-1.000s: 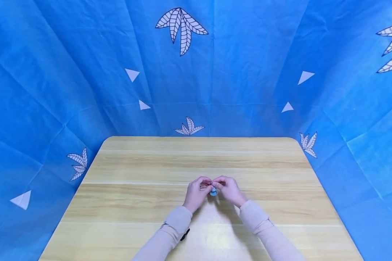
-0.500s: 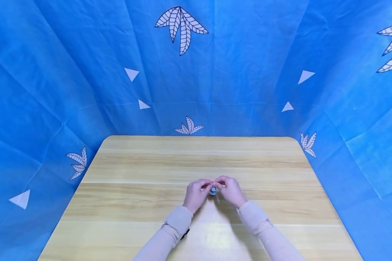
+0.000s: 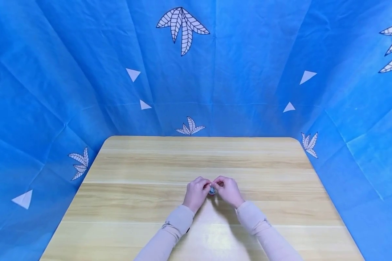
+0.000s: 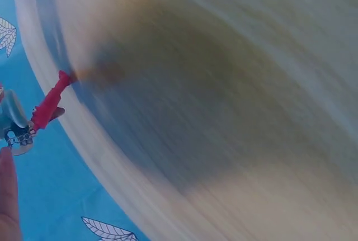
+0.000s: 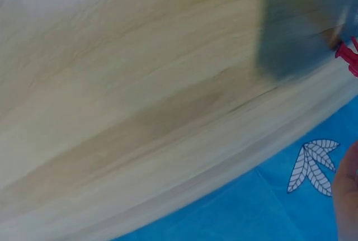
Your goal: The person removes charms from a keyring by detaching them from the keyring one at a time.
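In the head view a small light-blue keychain point(image 3: 212, 191) hangs between my two hands, low over the wooden table point(image 3: 143, 203). My left hand point(image 3: 195, 193) pinches its top between thumb and fingertips. From the other side my right hand point(image 3: 229, 191) pinches at the same spot, fingertips right against those of the left. The left wrist view shows a silver chain point(image 4: 21, 138), a rounded pale-blue piece and a pink-red figure-shaped part point(image 4: 49, 104). At the right wrist view's edge the pink part point(image 5: 349, 56) also appears. The fingertips cover the keychain's top.
Blue cloth point(image 3: 235, 72) with white leaf and triangle prints surrounds the table's back and both sides. The tabletop's far corners are rounded. A dark strap edge point(image 3: 187, 230) shows under the left sleeve.
Both hands stay almost in place, fingertips still together. The keychain has turned a little beneath them, and less of its light-blue face shows now.
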Demonstrator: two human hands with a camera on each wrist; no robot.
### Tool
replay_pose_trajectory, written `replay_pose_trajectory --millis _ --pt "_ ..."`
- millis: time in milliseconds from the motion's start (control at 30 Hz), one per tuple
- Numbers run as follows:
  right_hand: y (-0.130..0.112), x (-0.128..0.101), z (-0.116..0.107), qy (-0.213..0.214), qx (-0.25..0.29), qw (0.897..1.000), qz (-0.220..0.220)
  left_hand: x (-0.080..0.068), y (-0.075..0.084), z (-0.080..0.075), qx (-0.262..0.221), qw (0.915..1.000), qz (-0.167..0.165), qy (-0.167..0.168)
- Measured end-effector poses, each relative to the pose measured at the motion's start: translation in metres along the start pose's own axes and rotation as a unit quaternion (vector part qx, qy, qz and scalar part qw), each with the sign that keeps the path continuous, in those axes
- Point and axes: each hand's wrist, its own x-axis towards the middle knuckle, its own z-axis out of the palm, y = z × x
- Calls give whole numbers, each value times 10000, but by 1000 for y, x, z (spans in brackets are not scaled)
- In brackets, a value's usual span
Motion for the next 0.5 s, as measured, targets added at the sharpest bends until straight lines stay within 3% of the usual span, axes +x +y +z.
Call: replay_pose_trajectory --millis 233,500 --pt "1 1 0 -187 869 9932 758 -3 -2 3 214 9984 403 320" --pt "3 0 -3 -368 1025 9894 962 -3 -3 3 59 9958 609 688"
